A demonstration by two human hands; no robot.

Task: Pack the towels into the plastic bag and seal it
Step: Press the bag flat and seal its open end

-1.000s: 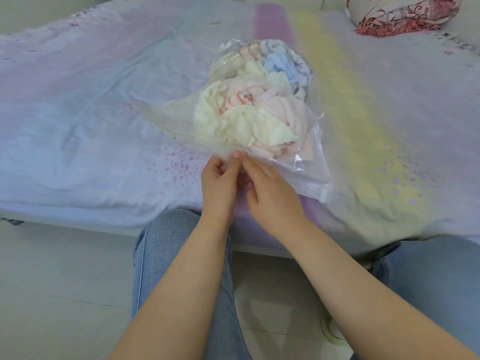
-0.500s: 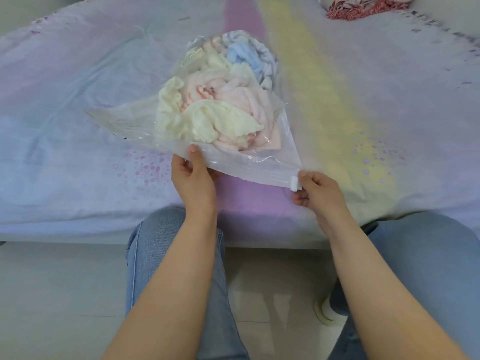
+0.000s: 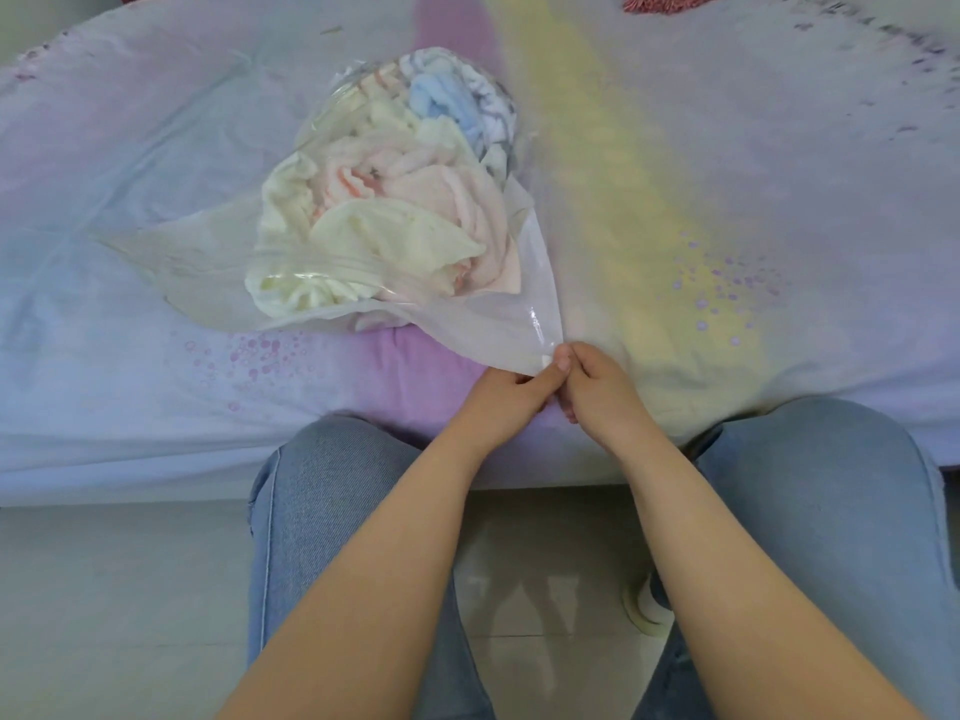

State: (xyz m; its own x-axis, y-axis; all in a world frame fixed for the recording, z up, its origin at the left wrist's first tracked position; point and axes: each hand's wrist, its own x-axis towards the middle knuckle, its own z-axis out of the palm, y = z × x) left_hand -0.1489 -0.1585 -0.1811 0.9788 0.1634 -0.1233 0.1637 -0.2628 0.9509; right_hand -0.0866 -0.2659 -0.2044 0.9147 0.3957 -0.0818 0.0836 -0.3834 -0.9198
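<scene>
A clear plastic bag (image 3: 498,314) lies on the bed, stuffed with crumpled towels (image 3: 395,200) in cream, pink, blue and white. Its near right corner is pulled toward me. My left hand (image 3: 511,394) and my right hand (image 3: 597,387) meet at that corner, both pinching the bag's edge around a small white slider (image 3: 546,361). The fingers cover most of the slider. The bag's left corner lies flat on the sheet.
The bed (image 3: 779,200) has a pastel sheet with purple and yellow bands. A red patterned pillow (image 3: 654,0) peeks in at the far edge. My knees in blue jeans (image 3: 332,491) press against the bed's front; tiled floor lies below.
My left hand has moved right along the bag's near edge to join my right hand at the slider corner. The bag's right corner is drawn closer to me.
</scene>
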